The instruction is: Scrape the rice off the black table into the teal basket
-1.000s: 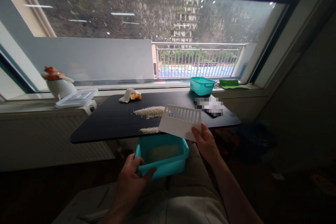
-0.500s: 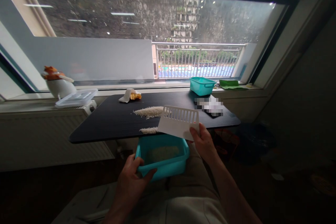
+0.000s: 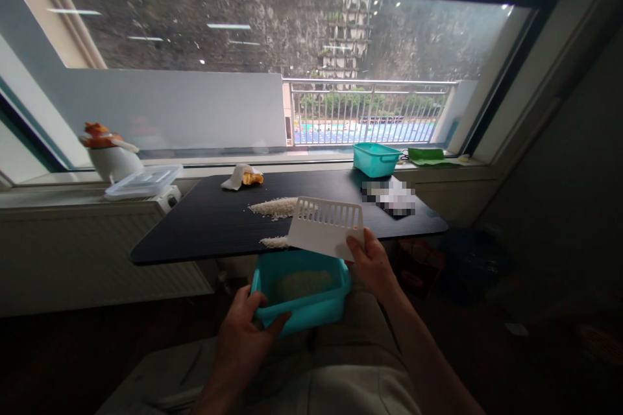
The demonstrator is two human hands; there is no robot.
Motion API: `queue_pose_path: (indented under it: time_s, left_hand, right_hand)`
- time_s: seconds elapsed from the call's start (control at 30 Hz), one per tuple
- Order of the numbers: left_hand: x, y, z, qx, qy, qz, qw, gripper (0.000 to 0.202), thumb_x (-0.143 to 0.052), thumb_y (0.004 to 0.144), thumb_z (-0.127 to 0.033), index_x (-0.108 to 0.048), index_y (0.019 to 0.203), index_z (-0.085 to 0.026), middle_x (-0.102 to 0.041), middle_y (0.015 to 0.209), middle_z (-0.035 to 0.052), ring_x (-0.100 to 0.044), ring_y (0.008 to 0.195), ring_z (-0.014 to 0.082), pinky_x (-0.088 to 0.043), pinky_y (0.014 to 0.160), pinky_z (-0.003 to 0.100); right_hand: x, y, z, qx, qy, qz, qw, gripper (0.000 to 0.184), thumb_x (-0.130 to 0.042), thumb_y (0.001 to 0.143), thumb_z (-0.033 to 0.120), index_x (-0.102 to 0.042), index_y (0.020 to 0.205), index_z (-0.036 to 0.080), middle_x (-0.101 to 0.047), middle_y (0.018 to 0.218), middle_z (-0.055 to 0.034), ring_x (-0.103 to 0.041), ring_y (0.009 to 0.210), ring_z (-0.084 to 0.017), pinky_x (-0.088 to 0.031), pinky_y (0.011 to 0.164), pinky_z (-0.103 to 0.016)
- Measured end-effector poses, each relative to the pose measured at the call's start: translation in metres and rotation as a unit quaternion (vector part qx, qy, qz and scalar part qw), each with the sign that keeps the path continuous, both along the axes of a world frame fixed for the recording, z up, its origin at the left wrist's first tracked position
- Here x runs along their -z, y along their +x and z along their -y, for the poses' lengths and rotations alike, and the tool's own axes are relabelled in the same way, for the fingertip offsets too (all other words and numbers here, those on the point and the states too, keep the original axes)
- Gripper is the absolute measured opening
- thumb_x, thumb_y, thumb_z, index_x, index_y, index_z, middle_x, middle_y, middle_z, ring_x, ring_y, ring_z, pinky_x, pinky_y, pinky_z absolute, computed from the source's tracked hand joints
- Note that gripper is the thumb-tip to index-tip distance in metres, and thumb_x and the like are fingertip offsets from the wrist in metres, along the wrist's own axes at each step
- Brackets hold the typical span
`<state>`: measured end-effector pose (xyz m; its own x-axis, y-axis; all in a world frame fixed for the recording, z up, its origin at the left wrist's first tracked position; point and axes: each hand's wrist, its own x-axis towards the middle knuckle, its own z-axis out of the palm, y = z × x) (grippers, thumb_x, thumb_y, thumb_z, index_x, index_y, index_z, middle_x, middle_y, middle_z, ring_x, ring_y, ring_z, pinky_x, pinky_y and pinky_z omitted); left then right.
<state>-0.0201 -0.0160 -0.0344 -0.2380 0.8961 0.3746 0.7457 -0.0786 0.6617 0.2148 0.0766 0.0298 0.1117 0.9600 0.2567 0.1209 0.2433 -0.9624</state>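
Observation:
My left hand [image 3: 248, 327] grips the near left rim of a teal plastic basin [image 3: 311, 314], which sits over my lap just below the table's front edge. A layer of pale grains lies on the basin's floor. In my right hand [image 3: 372, 266] is a white plastic board with a row of slots [image 3: 326, 227], held by its right end and slanted above the table edge. Its slotted side points away from me. Left of the board lie a larger pile of white rice-like grains [image 3: 273, 208] and a smaller pile [image 3: 274, 242] near the edge; the board hides part of both.
The dark table [image 3: 195, 227] also carries a white cloth or paper with something orange [image 3: 243, 177], a second teal basin [image 3: 376, 160] and a pixelated item [image 3: 389, 196]. A clear plastic lid [image 3: 143, 181] rests on the radiator at left. A window sill runs behind.
My right hand has moved the slotted board slightly left, over more of the grain piles. My left hand and the held basin have stayed in place.

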Motion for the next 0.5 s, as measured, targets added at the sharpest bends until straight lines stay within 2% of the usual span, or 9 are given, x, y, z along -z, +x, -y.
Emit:
queue_pose_path:
  time_s: [0.23, 0.37, 0.5]
  left_hand:
    - [0.001, -0.002, -0.001, -0.004, -0.002, 0.002, 1.000, 0.029, -0.073, 0.067, -0.044, -0.054, 0.067, -0.022, -0.056, 0.087, -0.0015, -0.059, 0.069, 0.0152, -0.048, 0.059, 0.025]
    - [0.000, -0.001, 0.000, -0.001, -0.002, 0.002, 1.000, 0.030, -0.073, 0.067, -0.044, -0.054, 0.067, -0.022, -0.056, 0.088, -0.0012, -0.059, 0.069, 0.0154, -0.047, 0.058, 0.025]
    - [0.001, -0.005, 0.000, -0.004, -0.002, 0.001, 1.000, 0.029, -0.073, 0.068, -0.044, -0.055, 0.069, -0.022, -0.056, 0.090, -0.0008, -0.059, 0.071, 0.0158, -0.048, 0.061, 0.025]
  right_hand:
    - [0.003, 0.004, -0.003, -0.005, 0.002, -0.001, 1.000, 0.024, -0.060, 0.080, 0.043, -0.058, 0.091, 0.022, -0.064, 0.079, -0.0017, -0.064, 0.070, -0.021, -0.053, 0.051, -0.027]
    - [0.001, -0.005, -0.007, -0.023, -0.010, -0.007, 1.000, 0.025, -0.058, 0.082, 0.042, -0.058, 0.097, 0.022, -0.067, 0.085, -0.0028, -0.066, 0.075, -0.022, -0.056, 0.052, -0.027]
    - [0.001, -0.011, -0.006, -0.034, -0.018, -0.008, 0.999, 0.023, -0.058, 0.082, 0.039, -0.060, 0.096, 0.021, -0.067, 0.082, -0.0025, -0.067, 0.073, -0.022, -0.057, 0.051, -0.027]
